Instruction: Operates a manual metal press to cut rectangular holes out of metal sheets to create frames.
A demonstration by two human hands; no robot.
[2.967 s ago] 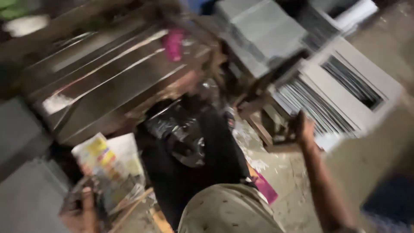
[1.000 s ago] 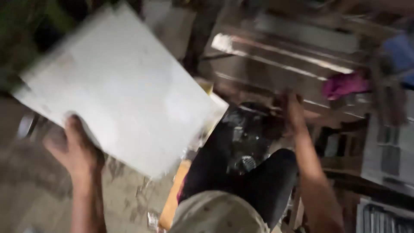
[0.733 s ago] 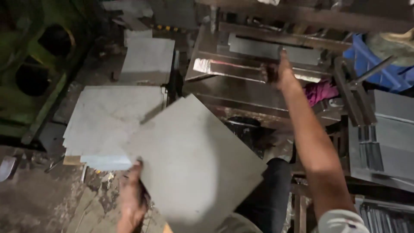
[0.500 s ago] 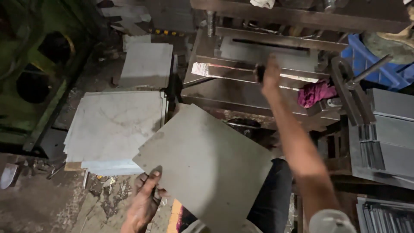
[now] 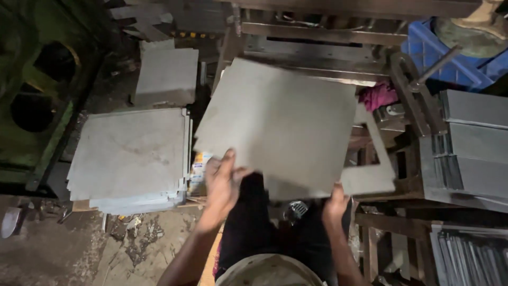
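A large flat grey metal sheet (image 5: 280, 122) is held level in front of me over my lap. My left hand (image 5: 222, 182) grips its near left edge, thumb on top. At the near right corner my right hand (image 5: 337, 204) holds the edge from below. The sheet's far edge reaches toward the bed of a metal press machine (image 5: 328, 37). A stack of the same grey sheets (image 5: 129, 159) lies on the floor to my left, close beside my left hand.
A second smaller sheet pile (image 5: 166, 77) sits farther back left. A green machine frame (image 5: 32, 106) stands at far left. Right of me are stacked grey metal parts (image 5: 471, 148), a pink rag (image 5: 378, 95) and a blue crate (image 5: 450, 58).
The sheet has swung from my left side to in front of me, toward the press. My right hand has come off the machine and taken hold of the sheet's near edge.
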